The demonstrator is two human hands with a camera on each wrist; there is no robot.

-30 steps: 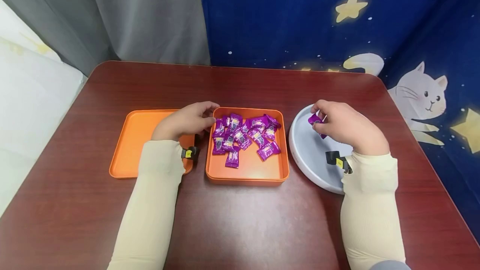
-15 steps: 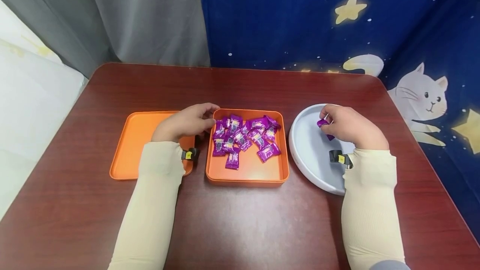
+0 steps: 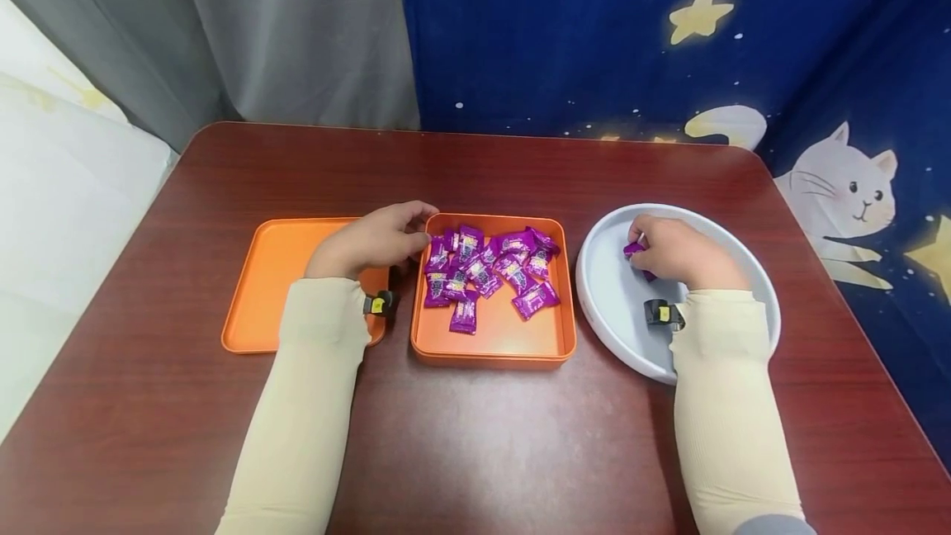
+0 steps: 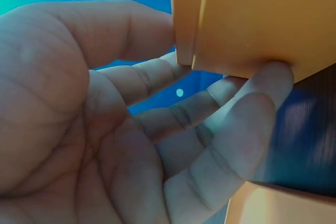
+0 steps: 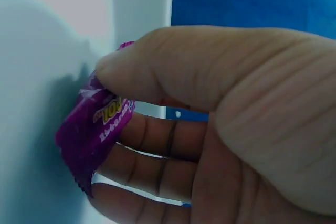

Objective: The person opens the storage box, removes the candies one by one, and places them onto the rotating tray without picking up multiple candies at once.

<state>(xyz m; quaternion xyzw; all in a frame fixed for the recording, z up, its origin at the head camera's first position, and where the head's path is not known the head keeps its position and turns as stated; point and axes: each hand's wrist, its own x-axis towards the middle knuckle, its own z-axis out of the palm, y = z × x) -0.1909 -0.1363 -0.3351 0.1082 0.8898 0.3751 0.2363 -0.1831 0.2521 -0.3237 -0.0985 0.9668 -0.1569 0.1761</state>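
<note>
At the table (image 3: 513,436), left hand (image 3: 371,239) grips orange box (image 3: 513,339), right hand (image 3: 682,254) pinches purple candy (image 5: 92,129).

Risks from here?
Slip: the right hand holds one purple packet between thumb and fingers, so it might drop onto the round tray askew.
Box shift: the left hand touches the orange box near one corner, so a nudge might slide it and jostle the loose packets inside.
</note>
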